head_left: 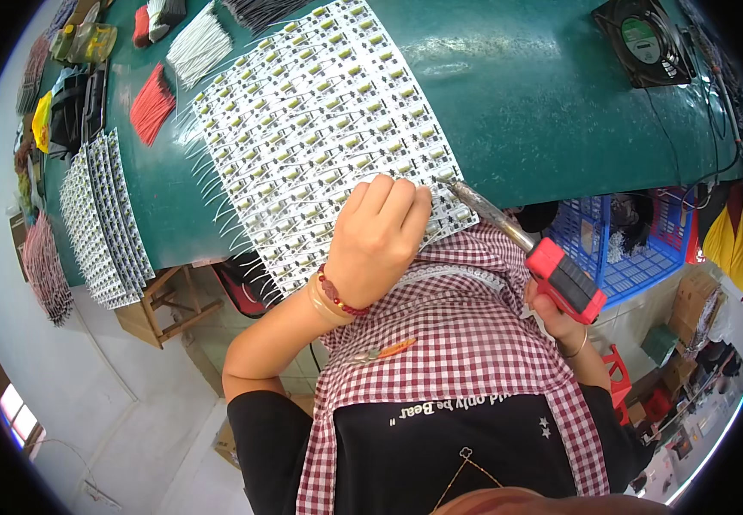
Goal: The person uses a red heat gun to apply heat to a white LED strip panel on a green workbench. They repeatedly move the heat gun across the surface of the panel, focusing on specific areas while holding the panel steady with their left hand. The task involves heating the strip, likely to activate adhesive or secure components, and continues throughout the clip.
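A large white circuit board panel (303,129) lies on the green table, its near corner reaching over the edge toward my apron. Rows of small components cover it, and thin white wires stick out along its left side. My left hand (380,227) rests on the near part of the panel with fingers bent and closed; the fingertips are hidden, so what they pinch cannot be made out. In my right hand (556,316) is a soldering iron (564,279) with a red and black handle. Its metal tip meets the panel's right part, just right of my left fingers.
Red wires (152,105) and white wires (200,47) lie in bundles beyond the panel's left side. More circuit panels (107,219) are stacked at the table's left. A fan (643,41) stands far right, above a blue crate (637,249). Orange-handled pliers (384,350) lie against my apron.
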`<act>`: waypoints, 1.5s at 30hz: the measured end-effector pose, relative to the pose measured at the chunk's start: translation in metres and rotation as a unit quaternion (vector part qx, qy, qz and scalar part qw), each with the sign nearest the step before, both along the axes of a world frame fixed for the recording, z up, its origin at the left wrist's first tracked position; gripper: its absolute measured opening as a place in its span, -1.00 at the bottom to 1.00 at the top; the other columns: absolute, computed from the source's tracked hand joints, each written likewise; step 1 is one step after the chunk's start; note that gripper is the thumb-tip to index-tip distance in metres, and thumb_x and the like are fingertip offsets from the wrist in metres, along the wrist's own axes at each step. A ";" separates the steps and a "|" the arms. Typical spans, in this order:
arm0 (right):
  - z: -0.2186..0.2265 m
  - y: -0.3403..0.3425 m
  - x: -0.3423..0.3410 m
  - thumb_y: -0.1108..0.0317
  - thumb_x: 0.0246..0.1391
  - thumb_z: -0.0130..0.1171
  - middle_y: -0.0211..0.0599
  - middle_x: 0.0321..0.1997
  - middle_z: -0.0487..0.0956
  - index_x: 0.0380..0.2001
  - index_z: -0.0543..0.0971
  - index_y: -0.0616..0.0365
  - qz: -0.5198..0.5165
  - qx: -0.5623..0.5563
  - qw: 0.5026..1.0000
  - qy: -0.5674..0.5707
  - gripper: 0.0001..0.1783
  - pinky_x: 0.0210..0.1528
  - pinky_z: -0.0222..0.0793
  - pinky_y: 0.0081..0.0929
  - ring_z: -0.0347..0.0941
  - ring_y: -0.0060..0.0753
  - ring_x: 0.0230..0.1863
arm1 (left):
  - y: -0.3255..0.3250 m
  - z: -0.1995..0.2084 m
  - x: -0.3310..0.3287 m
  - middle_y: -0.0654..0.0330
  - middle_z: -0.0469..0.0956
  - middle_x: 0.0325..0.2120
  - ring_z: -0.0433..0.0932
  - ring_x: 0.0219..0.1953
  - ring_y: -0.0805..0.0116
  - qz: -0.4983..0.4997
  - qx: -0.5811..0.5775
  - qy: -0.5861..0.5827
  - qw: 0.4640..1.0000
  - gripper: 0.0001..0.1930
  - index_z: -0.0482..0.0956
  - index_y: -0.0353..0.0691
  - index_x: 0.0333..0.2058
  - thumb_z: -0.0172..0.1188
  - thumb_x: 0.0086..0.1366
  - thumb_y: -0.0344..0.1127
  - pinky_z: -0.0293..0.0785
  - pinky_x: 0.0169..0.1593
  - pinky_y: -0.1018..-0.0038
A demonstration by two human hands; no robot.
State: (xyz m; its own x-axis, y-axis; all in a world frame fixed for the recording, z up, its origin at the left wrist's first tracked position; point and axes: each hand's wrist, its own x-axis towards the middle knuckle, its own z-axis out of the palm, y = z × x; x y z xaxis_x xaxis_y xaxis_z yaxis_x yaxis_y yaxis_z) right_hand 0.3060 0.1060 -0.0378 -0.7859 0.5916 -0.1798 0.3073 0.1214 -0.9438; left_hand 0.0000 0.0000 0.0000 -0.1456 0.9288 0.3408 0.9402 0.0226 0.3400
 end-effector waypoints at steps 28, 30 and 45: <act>-0.002 0.008 0.009 0.25 -0.02 0.32 -0.21 -0.42 0.60 -0.37 0.63 0.23 -0.021 -0.030 0.999 -0.001 -0.75 -0.36 0.41 -0.33 0.55 -0.15 -0.42 | -0.002 0.005 0.007 0.25 0.41 -0.47 0.47 -0.35 0.32 0.004 -0.030 0.047 0.998 -0.73 0.62 -0.30 -0.23 0.22 0.02 -0.48 0.31 -0.30 0.40; -0.002 0.009 0.008 0.24 -0.02 0.32 -0.23 -0.43 0.60 -0.38 0.63 0.23 -0.017 -0.030 0.999 -0.004 -0.75 -0.36 0.41 -0.34 0.54 -0.17 -0.43 | -0.003 0.012 0.004 0.25 0.42 -0.47 0.47 -0.35 0.32 0.013 -0.028 0.042 0.999 -0.72 0.63 -0.29 -0.24 0.22 0.00 -0.49 0.31 -0.30 0.40; 0.003 0.002 -0.008 0.25 -0.06 0.36 -0.27 -0.42 0.58 -0.37 0.62 0.19 -0.006 0.060 0.998 -0.013 -0.75 -0.42 0.40 -0.37 0.53 -0.24 -0.45 | 0.010 -0.001 -0.018 0.23 0.40 -0.48 0.42 -0.39 0.28 -0.007 -0.011 -0.027 1.000 -0.71 0.63 -0.23 -0.28 0.16 -0.06 -0.56 0.32 -0.30 0.36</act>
